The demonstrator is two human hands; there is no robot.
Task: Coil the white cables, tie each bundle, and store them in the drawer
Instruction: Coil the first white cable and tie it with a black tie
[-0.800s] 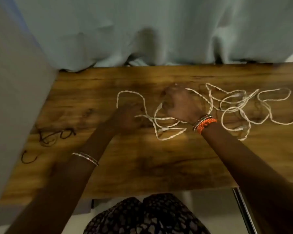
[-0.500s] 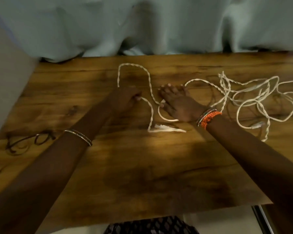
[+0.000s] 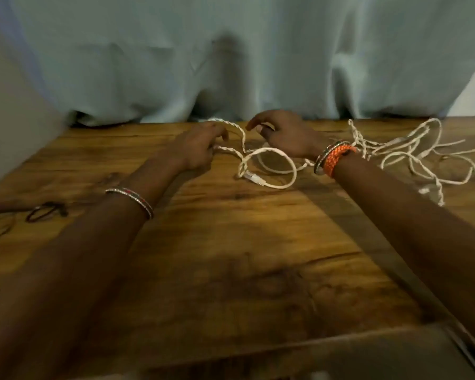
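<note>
Near table [image 3: 231,256] bare — cable tangle [image 3: 412,154] crowds far right.

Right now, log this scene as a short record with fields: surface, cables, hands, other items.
surface: brown wooden tabletop, pale blue-grey curtain hanging behind it
near cable: white twisted cable curled in one loose loop, its clear plug lying on the wood
far cables: loose tangle of white cables at the right, uncoiled
left hand: pinches the near cable's strand
right hand: fingers curved above the loop; contact unclear
ties: thin dark elastic bands at the left edge
bundles tied: none visible
</note>
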